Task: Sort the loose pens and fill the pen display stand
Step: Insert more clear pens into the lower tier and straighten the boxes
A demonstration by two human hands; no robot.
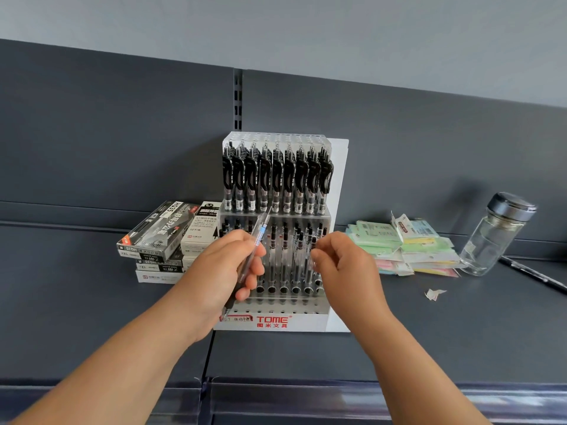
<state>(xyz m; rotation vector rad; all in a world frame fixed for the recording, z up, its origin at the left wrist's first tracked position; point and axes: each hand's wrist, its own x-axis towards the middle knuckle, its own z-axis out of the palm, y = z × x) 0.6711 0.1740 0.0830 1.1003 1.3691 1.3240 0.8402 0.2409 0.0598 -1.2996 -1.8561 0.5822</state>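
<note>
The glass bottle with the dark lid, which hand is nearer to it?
Right. The right hand is left of the bottle; the left hand, gripping a pen, is farther left.

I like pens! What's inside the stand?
The stand holds black-clipped pens in its top row and slimmer pens below. The left hand, gripping a loose pen, and the right hand cover parts of the lower row.

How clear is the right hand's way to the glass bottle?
Probably yes: the right hand is at the pen stand, and only low, flat packets lie between it and the glass bottle standing to its right.
</note>
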